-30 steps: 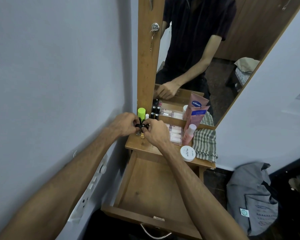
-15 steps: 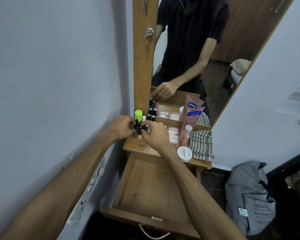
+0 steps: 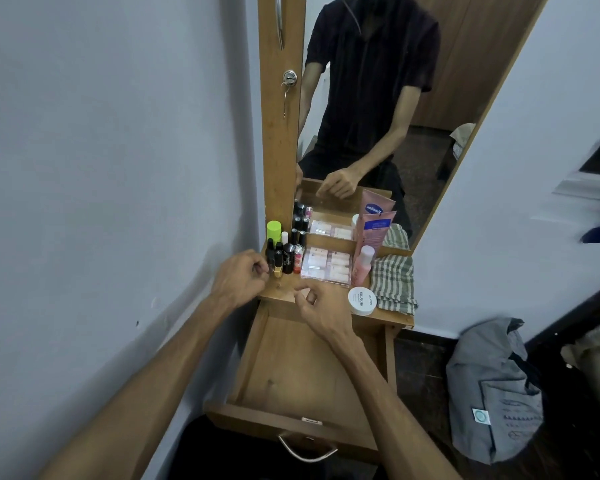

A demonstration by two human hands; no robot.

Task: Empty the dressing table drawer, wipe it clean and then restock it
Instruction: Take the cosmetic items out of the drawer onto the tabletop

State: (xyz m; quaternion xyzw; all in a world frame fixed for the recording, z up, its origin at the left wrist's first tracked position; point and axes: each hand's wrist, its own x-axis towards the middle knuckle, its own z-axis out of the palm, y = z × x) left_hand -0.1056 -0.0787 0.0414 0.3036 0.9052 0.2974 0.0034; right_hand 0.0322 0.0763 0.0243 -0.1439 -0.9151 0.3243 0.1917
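Wooden tabletop (image 3: 388, 315); glossy, perhaps cylindrical lipsticks (image 3: 286, 259)

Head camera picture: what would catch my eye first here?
Probably the pulled-out wooden drawer, bare inside, below the two hands. Next, the cluster of small cosmetic bottles standing upright at the shelf's left end, by the left hand, and the pink tube leaning against the mirror.

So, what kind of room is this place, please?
Probably a bedroom corner at home. A wooden dressing table with a tall mirror carries lipsticks and a lotion tube; its drawer is pulled open, and a grey bag lies on the floor.
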